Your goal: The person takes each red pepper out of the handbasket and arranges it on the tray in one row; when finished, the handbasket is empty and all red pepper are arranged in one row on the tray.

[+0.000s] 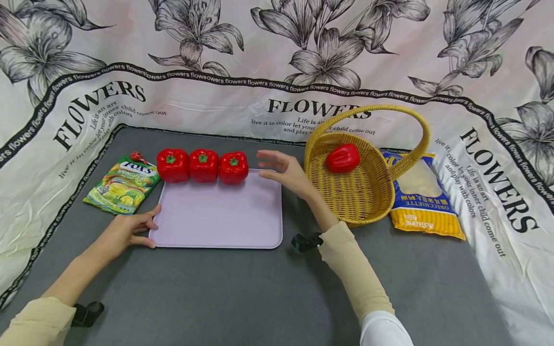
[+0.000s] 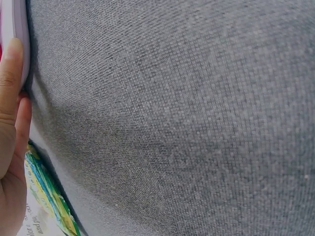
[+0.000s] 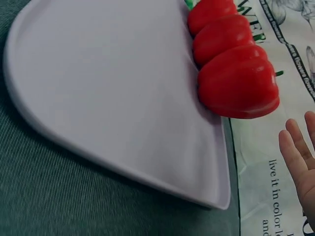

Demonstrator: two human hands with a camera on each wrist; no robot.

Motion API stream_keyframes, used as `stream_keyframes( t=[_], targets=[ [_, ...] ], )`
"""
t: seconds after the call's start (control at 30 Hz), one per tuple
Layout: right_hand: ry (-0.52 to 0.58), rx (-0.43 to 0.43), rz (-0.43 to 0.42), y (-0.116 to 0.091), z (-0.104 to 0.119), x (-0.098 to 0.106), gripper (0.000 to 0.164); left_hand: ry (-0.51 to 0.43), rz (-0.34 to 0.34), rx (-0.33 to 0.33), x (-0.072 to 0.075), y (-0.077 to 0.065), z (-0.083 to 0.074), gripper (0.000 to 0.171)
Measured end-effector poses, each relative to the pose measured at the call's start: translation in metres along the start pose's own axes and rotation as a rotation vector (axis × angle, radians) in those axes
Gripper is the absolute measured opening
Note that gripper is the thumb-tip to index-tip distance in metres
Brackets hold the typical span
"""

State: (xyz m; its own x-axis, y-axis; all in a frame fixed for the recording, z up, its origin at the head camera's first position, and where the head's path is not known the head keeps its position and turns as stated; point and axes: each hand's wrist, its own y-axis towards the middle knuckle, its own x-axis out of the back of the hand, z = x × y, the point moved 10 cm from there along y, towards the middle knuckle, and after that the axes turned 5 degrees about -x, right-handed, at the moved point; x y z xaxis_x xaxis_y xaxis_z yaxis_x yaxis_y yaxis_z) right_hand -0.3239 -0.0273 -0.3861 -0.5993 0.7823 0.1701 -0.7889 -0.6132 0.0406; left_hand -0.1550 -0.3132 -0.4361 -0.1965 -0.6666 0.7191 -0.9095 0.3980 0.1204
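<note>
A pale lilac tray lies on the grey cloth, three red bell peppers in a row along its far side: a left pepper, a middle pepper and a right pepper. My left hand grips the tray's near left corner, thumb and fingers against the rim; the left wrist view shows the thumb on that edge. Over the tray's far right corner, my right hand is spread and holds nothing, apart from the right pepper. The right wrist view shows its extended fingers near that pepper.
Right of the tray stands a yellow wicker basket with a high handle, another red bell pepper inside. A blue and yellow pasta bag lies beside it. Left of the tray is a green and yellow packet. Flower-printed cloth hangs behind.
</note>
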Motion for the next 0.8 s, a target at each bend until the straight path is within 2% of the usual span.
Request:
stream_keyframes(
  t=[0.13,0.37,0.6,0.8],
  targets=[
    [0.003,0.000,0.010,-0.006,0.003,0.003,0.051,0.006,-0.002,-0.001,0.000,-0.001,0.000,0.033],
    [0.014,-0.014,0.007,-0.019,0.007,0.013,0.046,-0.004,0.019,0.035,-0.001,-0.001,0.004,0.034],
    [0.017,-0.050,0.006,-0.031,0.004,0.029,0.044,-0.003,0.002,-0.013,0.000,0.000,0.000,0.034],
    [-0.002,-0.104,0.099,-0.049,0.003,0.046,0.039,-0.023,0.013,0.017,0.000,-0.001,0.002,0.033]
  ],
)
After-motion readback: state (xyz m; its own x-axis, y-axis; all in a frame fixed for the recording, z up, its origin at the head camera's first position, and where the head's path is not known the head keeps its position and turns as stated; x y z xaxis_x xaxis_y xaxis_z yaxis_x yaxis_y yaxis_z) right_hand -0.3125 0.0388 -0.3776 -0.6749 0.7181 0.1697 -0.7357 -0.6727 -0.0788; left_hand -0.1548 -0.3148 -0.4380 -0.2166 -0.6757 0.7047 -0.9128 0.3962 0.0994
